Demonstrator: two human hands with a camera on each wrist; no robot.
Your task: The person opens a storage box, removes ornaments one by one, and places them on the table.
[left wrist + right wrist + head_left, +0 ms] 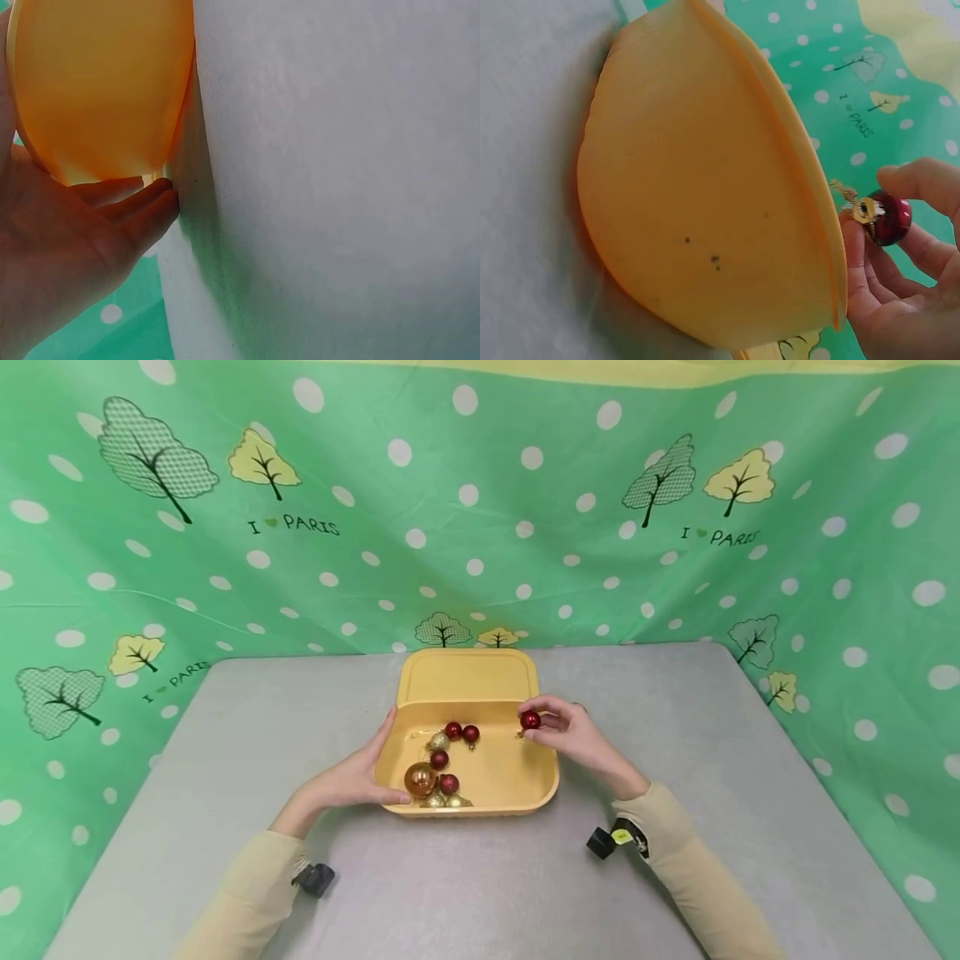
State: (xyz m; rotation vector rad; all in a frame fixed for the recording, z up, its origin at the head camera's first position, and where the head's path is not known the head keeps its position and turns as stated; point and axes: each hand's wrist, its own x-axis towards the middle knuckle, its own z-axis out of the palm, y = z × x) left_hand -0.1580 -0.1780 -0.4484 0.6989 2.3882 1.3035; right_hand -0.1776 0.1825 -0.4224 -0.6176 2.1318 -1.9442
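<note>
A yellow plastic box (510,772), its lid (468,677) opened at the back, stands on the table. My left hand (352,777) holds the box's left front corner, thumb at the front rim and fingers along the outer wall. In the box, mostly on its left side, lie a large gold Christmas bauble (421,780), several small dark red baubles (439,759) and a few pale gold glittery ones (439,742). Over the right part of the box my right hand (566,727) pinches a shiny red bauble (893,217) with a gold cap and string.
A grey table (465,885) spreads around the box. Behind it hangs a green polka-dot cloth (480,585) printed with trees. Black wrist cameras sit on both sleeved forearms.
</note>
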